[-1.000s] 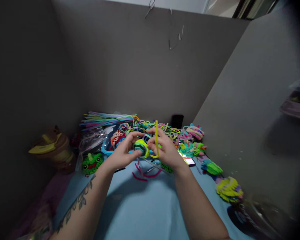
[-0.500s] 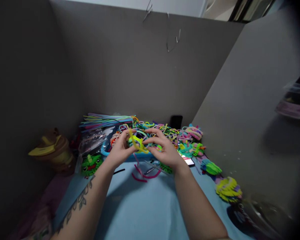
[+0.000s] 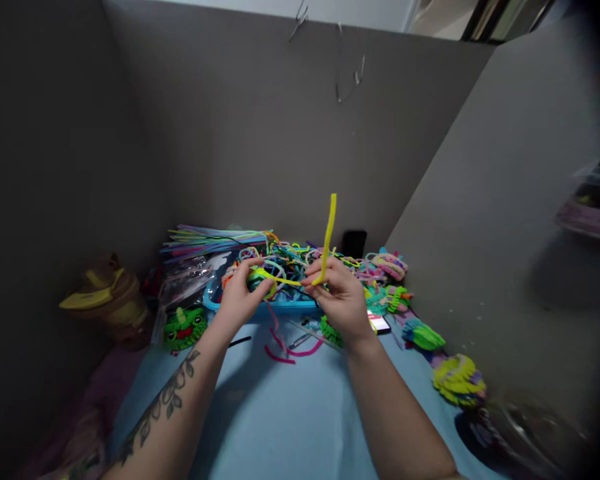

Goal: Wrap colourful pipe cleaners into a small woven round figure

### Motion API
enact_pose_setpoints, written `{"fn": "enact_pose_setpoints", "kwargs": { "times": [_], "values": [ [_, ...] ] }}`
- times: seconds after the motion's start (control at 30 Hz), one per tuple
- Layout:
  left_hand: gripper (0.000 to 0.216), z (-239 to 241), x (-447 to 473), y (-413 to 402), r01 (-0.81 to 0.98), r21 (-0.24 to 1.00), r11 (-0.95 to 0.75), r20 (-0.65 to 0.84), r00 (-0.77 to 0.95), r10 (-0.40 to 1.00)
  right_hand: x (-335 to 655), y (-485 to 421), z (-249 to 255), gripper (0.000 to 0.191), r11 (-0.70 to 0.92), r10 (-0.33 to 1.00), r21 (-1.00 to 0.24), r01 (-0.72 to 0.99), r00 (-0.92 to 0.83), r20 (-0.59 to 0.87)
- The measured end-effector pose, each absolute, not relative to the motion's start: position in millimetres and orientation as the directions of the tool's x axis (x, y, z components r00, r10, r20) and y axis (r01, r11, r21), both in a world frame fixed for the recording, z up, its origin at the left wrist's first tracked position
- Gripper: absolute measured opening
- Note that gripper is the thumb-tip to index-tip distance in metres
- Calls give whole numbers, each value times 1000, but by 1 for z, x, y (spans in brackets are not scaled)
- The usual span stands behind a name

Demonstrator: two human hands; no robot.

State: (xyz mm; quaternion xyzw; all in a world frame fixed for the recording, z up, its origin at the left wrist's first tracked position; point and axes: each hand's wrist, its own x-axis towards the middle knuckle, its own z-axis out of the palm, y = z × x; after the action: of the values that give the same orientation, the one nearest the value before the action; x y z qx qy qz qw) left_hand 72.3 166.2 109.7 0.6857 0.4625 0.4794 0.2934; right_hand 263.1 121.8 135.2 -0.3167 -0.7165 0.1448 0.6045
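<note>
Behind yellow pipe cleaner [image 3: 329, 233], blue tray [image 3: 287, 308] holds more.

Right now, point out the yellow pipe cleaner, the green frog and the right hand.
yellow pipe cleaner [image 3: 329, 233], head view, its upright stretch.
green frog [image 3: 184, 327], head view, its face.
right hand [image 3: 343, 301], head view, its back.

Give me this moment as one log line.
left hand: grips woven piece | right hand: pinches yellow pipe cleaner, free end pointing up

Dim, grey-shadowed scene (brightest top right), dark blurred vignette at the warped right edge.
</note>
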Motion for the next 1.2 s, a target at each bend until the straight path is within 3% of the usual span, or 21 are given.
{"fn": "enact_pose_setpoints", "kwargs": {
  "times": [0.07, 0.13, 0.2, 0.3, 0.37, 0.5, 0.63, 0.87, 1.07, 1.2],
  "values": [
    [37, 109, 71, 167, 457, 793, -403, 383, 141, 913, 262, 119, 137, 9, 746, 639, -596, 296, -67, 767],
    [37, 108, 70, 168, 445, 792, -418, 368, 198, 909, 261, 119, 137, 10, 729, 660, -614, 302, -73, 748],
    [41, 106, 69, 169, 330, 865, -377, 308, 242, 920, 260, 122, 137, 9, 713, 678, -637, 293, -59, 732],
    [45, 106, 68, 169, 100, 979, -179, 145, 280, 949, 261, 130, 134, 25, 683, 717, -663, 307, -108, 689],
    [46, 108, 69, 167, 12, 998, -65, 59, 299, 952, 263, 134, 131, 30, 649, 752, -671, 358, -167, 638],
    [49, 113, 69, 162, -83, 996, 29, 5, 384, 923, 262, 140, 123, 19, 591, 794, -647, 482, -202, 574],
    [45, 113, 68, 160, -141, 990, -33, 95, 461, 882, 260, 141, 121, 10, 574, 805, -649, 499, -198, 560],
    [43, 114, 62, 161, -80, 962, -262, 264, 531, 805, 264, 138, 126, 3, 450, 890, -819, 356, -253, 379],
    [38, 116, 58, 159, -10, 895, -446, 378, 547, 747, 261, 136, 126, 23, 336, 916, -927, 169, -288, 280],
    [40, 119, 58, 156, 79, 867, -493, 369, 562, 740, 257, 135, 124, 29, 366, 908, -914, 172, -279, 311]
  ]
}}
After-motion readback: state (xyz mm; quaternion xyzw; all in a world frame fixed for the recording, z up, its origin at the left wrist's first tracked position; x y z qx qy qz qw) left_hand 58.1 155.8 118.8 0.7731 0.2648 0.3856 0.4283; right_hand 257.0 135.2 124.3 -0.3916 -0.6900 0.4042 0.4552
